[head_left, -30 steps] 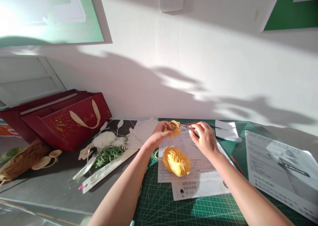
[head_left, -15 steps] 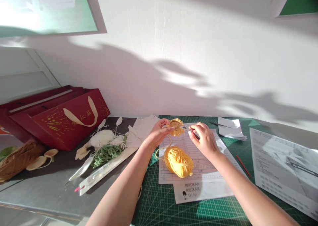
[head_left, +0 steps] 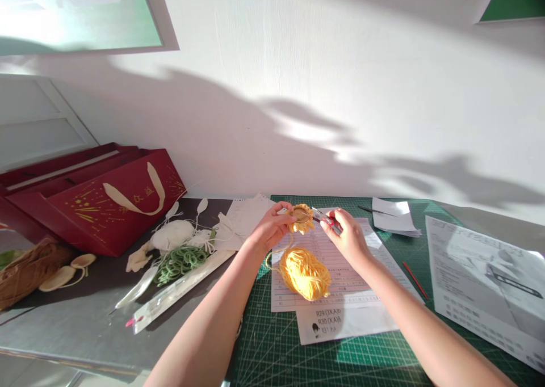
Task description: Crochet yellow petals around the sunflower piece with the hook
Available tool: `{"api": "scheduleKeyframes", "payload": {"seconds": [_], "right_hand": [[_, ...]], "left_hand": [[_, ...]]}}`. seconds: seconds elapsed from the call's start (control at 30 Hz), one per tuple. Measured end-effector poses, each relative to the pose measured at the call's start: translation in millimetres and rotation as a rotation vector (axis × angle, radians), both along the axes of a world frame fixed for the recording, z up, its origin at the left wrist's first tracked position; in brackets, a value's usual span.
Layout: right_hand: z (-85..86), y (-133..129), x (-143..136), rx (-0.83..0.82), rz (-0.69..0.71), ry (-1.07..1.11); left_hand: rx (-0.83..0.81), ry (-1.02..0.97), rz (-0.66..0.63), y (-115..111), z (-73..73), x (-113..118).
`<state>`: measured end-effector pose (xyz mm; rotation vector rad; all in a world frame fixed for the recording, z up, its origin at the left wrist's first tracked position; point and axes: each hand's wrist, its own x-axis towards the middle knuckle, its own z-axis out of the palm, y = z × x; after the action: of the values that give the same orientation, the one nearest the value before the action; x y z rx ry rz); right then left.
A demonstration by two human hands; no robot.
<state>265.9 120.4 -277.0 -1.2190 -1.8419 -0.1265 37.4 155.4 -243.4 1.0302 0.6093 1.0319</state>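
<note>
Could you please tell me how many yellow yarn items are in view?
2: the yellow ball lies on the printed papers, and the yellow crocheted piece is in the left hand, which partly covers it.

Yellow crocheted round piece [head_left: 304, 223] — left side hidden by left hand [head_left: 271, 227]. Dark-and-silver metal tool [head_left: 325, 220] partly covered by right hand [head_left: 348, 235], type too small to tell. Brown yarn skein [head_left: 36, 270], left end of grey bench [head_left: 85, 330] — cut off. White printed paper [head_left: 477, 302], right edge of green cutting mat [head_left: 293, 364]: fine print unreadable.
</note>
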Motion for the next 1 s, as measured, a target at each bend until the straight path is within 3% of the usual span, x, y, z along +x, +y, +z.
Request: {"api": "scheduleKeyframes", "payload": {"seconds": [0.27, 1.0], "right_hand": [[18.6, -12, 0, -0.001, 0.043, -0.132], [10.0, -12, -15, 0.044, -0.022, -0.259]], "left_hand": [[-0.029, 0.009, -0.023, 10, -5.9, -7], [-0.006, 0.05, -0.072, 8, -8.8, -3]]}}
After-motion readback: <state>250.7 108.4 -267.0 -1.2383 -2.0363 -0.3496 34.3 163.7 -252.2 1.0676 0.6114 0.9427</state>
